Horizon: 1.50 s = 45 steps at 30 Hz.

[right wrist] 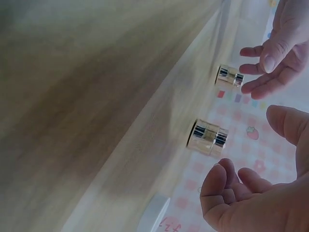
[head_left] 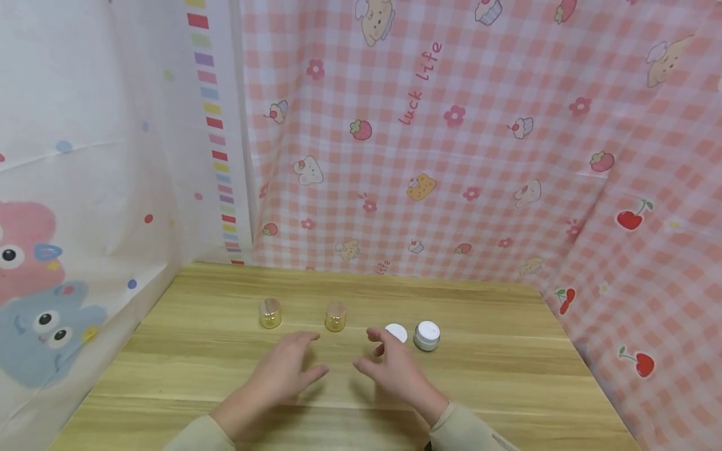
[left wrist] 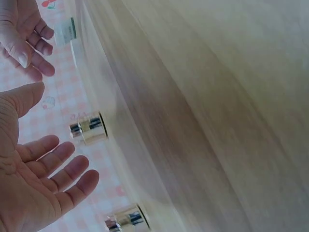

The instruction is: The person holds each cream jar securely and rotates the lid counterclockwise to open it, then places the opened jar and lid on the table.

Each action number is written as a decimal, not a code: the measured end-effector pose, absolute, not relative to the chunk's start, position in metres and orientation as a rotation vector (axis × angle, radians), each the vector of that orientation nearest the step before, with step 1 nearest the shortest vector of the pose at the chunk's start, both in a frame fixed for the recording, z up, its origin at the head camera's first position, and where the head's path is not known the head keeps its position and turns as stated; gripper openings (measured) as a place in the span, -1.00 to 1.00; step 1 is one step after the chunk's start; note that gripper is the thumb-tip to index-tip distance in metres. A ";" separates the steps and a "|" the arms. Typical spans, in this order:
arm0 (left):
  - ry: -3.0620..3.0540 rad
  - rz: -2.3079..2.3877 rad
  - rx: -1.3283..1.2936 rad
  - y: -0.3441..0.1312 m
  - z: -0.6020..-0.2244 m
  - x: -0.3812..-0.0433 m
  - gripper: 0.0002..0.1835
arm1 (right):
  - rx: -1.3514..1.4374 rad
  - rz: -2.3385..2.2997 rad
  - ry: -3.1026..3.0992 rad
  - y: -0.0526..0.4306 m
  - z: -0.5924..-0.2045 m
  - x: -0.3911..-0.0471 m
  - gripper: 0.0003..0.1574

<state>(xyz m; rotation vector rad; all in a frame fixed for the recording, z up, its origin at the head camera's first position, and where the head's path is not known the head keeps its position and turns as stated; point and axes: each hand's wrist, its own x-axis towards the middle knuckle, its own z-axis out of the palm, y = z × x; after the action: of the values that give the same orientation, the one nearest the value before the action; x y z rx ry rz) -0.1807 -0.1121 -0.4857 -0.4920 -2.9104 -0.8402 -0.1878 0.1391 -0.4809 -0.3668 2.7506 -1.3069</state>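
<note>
Both hands hover over the wooden table with nothing in them. My left hand (head_left: 284, 368) has its fingers spread and thumb apart, just in front of two shiny gold cylinders. One gold cylinder (head_left: 270, 313) stands at the left; the other gold cylinder (head_left: 336, 317) stands between the hands and farther back. Facing it across a gap is my right hand (head_left: 398, 369), its fingers loosely bent. Behind the right hand's fingers lies a flat white disc (head_left: 397, 332), partly covered by them in the head view. Beside the disc stands a small white-topped jar (head_left: 427, 336).
The wooden table (head_left: 507, 376) ends at the back against a pink checked curtain (head_left: 451, 156). A white cartoon-print curtain (head_left: 124, 156) hangs along the left side, and the checked cloth continues along the right.
</note>
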 end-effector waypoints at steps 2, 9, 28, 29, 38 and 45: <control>-2.915 -0.856 -0.467 -0.115 -0.486 -0.183 -0.30 | -0.344 -1.297 2.751 0.136 -0.482 -0.193 -0.13; -2.926 -0.943 -0.376 -0.121 -0.492 -0.194 -0.30 | -0.266 -1.329 2.729 0.123 -0.487 -0.212 -0.12; -2.927 -1.064 -0.325 -0.128 -0.502 -0.212 -0.30 | -0.113 -1.300 2.716 0.082 -0.502 -0.262 -0.08; -2.926 -1.062 -0.332 -0.127 -0.502 -0.213 -0.30 | -0.103 -1.300 2.714 0.080 -0.502 -0.263 -0.08; -2.918 -1.067 -0.341 -0.123 -0.502 -0.218 -0.33 | -0.101 -1.260 2.786 0.068 -0.504 -0.269 -0.13; -2.894 -1.057 -0.361 -0.121 -0.503 -0.219 -0.37 | -0.021 -1.129 2.870 0.061 -0.504 -0.272 -0.12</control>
<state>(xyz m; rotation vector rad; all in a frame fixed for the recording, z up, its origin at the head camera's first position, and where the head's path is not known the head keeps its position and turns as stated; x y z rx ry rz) -0.2186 -0.1212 -0.5028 -0.3607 -2.8945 -1.0566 -0.2720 0.0609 -0.5044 -0.0215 2.8696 -1.1292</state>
